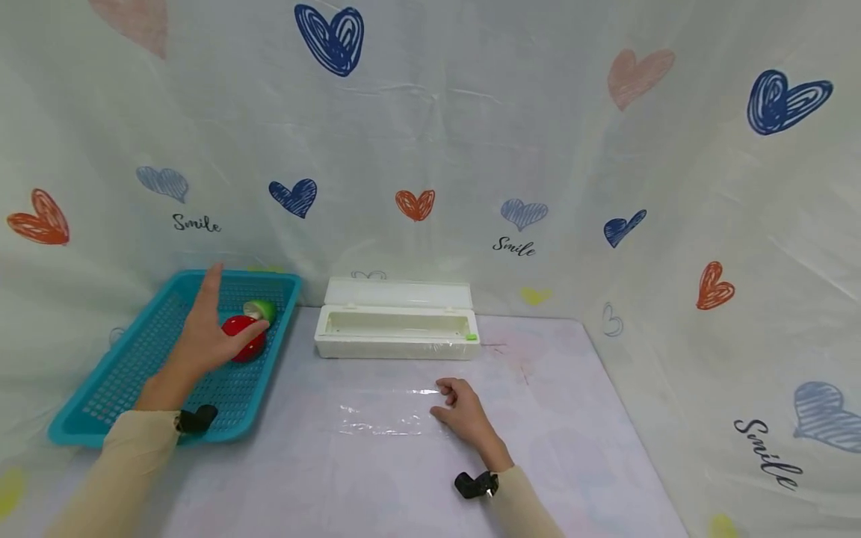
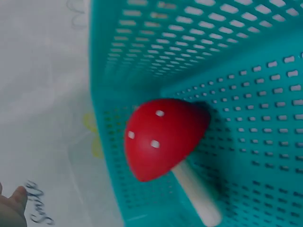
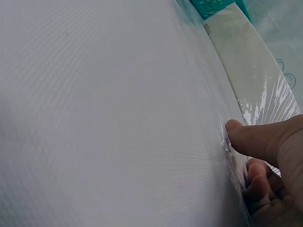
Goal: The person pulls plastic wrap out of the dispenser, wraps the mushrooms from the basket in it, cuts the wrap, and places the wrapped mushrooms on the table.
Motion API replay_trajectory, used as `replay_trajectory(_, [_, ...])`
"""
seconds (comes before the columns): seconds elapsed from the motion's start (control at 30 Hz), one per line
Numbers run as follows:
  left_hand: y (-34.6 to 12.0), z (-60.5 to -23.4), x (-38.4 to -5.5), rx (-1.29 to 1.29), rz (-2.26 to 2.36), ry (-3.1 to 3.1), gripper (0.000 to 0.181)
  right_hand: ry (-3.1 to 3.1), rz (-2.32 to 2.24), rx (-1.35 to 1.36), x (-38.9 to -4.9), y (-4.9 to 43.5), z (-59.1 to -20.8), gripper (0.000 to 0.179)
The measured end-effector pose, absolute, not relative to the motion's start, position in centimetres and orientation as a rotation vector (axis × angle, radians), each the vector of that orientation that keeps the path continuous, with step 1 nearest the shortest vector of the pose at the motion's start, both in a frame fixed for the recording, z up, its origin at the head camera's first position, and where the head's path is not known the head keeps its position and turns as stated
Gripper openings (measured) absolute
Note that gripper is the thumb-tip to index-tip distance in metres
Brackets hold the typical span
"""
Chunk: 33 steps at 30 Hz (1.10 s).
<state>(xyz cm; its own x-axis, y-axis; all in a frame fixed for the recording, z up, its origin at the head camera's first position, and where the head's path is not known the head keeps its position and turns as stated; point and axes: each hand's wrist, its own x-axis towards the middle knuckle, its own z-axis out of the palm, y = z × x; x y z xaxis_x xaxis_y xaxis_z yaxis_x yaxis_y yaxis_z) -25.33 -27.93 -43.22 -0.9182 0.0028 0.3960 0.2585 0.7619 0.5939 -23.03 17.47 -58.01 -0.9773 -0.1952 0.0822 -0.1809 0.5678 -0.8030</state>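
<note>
My left hand (image 1: pixel 205 336) is over the blue-green basket (image 1: pixel 276 381), its thumb and index finger spread wide apart. Near the thumb lies a red mushroom (image 1: pixel 237 326) with white spots; its pale stem shows in the left wrist view, where the mushroom cap (image 2: pixel 165 137) is apart from the fingertip (image 2: pixel 18 201). Behind it sits a green-and-white item (image 1: pixel 264 310), too small to identify. On the table, my right hand (image 1: pixel 464 415) holds the right end of a clear sheet of cling film (image 1: pixel 386 415), thumb on its edge and fingers curled in the right wrist view.
A white cling film box (image 1: pixel 397 349) with its lid (image 1: pixel 397 293) raised stands at the back of the table (image 1: pixel 572 448), right of the basket. A green tab (image 1: pixel 471 337) is on its front right. Behind hangs a heart-printed curtain (image 1: pixel 444 134).
</note>
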Motion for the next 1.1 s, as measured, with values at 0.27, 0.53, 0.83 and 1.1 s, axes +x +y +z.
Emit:
replay_trajectory(0.27, [-31.5,-45.1,-26.4,-0.176,-1.291,-2.295,0.095,2.766,-1.411,-0.317,-23.0,17.3,-57.5,0.046])
replay_trajectory(0.53, [-33.6,-46.2,-27.3,0.059,-1.492,-2.266,0.065,2.772,-1.428,-0.333,-23.0,17.4,-57.5,0.046])
replay_trajectory(0.83, [-35.9,-47.9,-26.6,0.358,-1.436,-2.673,0.078,2.755,-1.428,-0.347,-22.9,17.5,-57.7,0.047])
replay_trajectory(1.1, [-36.8,-49.4,-27.8,0.341,-1.238,-3.031,0.087,2.754,-1.417,-0.333,-22.8,17.4,-57.3,0.046])
